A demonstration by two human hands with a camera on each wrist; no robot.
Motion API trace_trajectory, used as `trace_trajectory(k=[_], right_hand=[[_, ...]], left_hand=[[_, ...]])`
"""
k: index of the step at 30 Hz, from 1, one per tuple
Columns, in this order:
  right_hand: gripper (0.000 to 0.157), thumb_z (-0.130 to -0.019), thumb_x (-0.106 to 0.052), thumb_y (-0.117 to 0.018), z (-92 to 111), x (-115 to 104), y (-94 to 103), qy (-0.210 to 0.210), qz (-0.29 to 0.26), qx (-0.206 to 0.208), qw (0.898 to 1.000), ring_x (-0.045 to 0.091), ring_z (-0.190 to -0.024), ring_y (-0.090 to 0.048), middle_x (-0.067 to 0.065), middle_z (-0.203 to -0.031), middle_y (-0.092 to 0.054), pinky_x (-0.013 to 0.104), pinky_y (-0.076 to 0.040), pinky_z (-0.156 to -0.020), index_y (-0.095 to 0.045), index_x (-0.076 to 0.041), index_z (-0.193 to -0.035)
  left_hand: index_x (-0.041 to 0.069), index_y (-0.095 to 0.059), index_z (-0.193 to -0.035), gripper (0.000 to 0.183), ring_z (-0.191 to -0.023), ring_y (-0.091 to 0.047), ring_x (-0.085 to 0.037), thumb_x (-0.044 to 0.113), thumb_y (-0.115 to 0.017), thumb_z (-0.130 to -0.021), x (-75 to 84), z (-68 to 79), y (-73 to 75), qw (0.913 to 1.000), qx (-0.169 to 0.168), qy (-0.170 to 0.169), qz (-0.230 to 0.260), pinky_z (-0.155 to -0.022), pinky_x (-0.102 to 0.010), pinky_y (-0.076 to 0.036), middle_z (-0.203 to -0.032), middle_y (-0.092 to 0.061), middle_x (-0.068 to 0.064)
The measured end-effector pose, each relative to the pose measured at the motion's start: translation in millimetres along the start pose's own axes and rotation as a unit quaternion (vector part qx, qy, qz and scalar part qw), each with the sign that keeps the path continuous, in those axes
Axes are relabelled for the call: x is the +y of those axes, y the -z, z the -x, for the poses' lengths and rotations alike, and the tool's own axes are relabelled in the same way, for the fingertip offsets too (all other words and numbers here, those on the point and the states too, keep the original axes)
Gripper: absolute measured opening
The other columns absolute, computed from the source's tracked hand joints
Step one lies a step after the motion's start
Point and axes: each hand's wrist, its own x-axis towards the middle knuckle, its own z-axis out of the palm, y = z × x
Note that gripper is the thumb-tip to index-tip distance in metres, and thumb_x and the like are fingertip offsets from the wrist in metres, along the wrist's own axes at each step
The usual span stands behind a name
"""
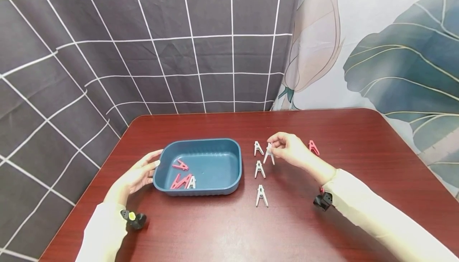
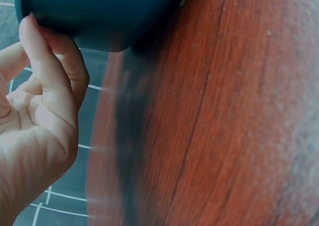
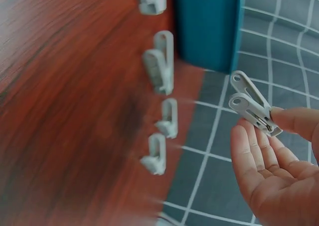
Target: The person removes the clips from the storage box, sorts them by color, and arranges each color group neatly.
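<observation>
A white plastic clothes peg with two splayed legs (image 3: 248, 108) is in the right hand (image 1: 290, 148), to the right of the bin. The fingers are clamped on it: thumb on one side, fingertips on the other, near the spring end, with the legs pointing away from the palm. I cannot tell whether it touches the bench.

To do this well, keep the pinch firm but low on the peg, so it does not twist, and lift it clear of its neighbours before any sideways move; the splayed legs could snag the small white peg (image 1: 258, 148) just beside it. Two more white pegs, a middle one (image 1: 259, 169) and a nearer one (image 1: 261, 196), make a rough column beside the blue rectangular bin with rounded corners (image 1: 201, 192).

In the bin's left part lie red pegs (image 1: 181, 165) and one white peg (image 1: 191, 182). The left hand (image 1: 138, 176) has its fingers apart, touching the bin's left end; light, even pressure there should steady it without tipping.

A lone red peg (image 1: 313, 148) lies beyond the right wrist on the reddish-brown wooden bench (image 1: 215, 230).
</observation>
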Motion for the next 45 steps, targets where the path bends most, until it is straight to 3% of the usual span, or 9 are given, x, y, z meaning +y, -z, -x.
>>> trace_trajectory(k=[9, 19, 27, 45], right_hand=[[0.022, -0.083, 0.003, -0.057, 4, 21, -0.1, -0.033, 0.011, -0.038, 0.999, 0.016, -0.069, -0.064, 0.018, -0.083, -0.068, 0.028, -0.056, -0.062, -0.059, 0.013, -0.102], [0.021, -0.083, 0.003, -0.056, 9, 32, -6.6, -0.094, -0.029, -0.104, 0.99, 0.014, -0.069, -0.064, 0.015, -0.084, -0.066, 0.035, -0.057, -0.062, -0.055, 0.015, -0.101], [0.018, -0.083, 0.005, -0.054, 6, 42, -10.0, -0.129, -0.025, -0.107, 0.985, 0.015, -0.069, -0.064, 0.012, -0.079, -0.064, 0.035, -0.057, -0.062, -0.057, 0.015, -0.098], [0.022, -0.081, 0.006, -0.054, 4, 42, -12.5, -0.117, -0.012, -0.103, 0.988, 0.023, -0.077, -0.066, 0.018, -0.081, -0.067, 0.038, -0.058, -0.064, -0.056, 0.019, -0.099]], left_hand=[[0.025, -0.03, -0.142, 0.042, -0.096, -0.066, -0.012, 0.015, -0.041, -0.102, 2.0, 0.8, -2.4, 1.0, 0.003, 0.004, 0.0, -0.077, -0.03, -0.056, -0.112, -0.064, 0.009], [0.028, -0.033, -0.14, 0.04, -0.097, -0.067, -0.012, 0.016, -0.041, -0.102, -2.5, 0.6, -1.9, 1.0, 0.001, 0.003, 0.0, -0.078, -0.03, -0.056, -0.113, -0.064, 0.01], [0.031, -0.034, -0.137, 0.038, -0.098, -0.066, -0.011, 0.016, -0.04, -0.103, -2.2, 1.9, -0.7, 0.9999, -0.014, -0.002, 0.003, -0.078, -0.031, -0.055, -0.114, -0.064, 0.012], [0.024, -0.028, -0.143, 0.044, -0.098, -0.066, -0.013, 0.015, -0.042, -0.102, -1.6, 0.1, -0.8, 1.0, -0.005, 0.0, 0.006, -0.078, -0.032, -0.055, -0.115, -0.062, 0.008]])
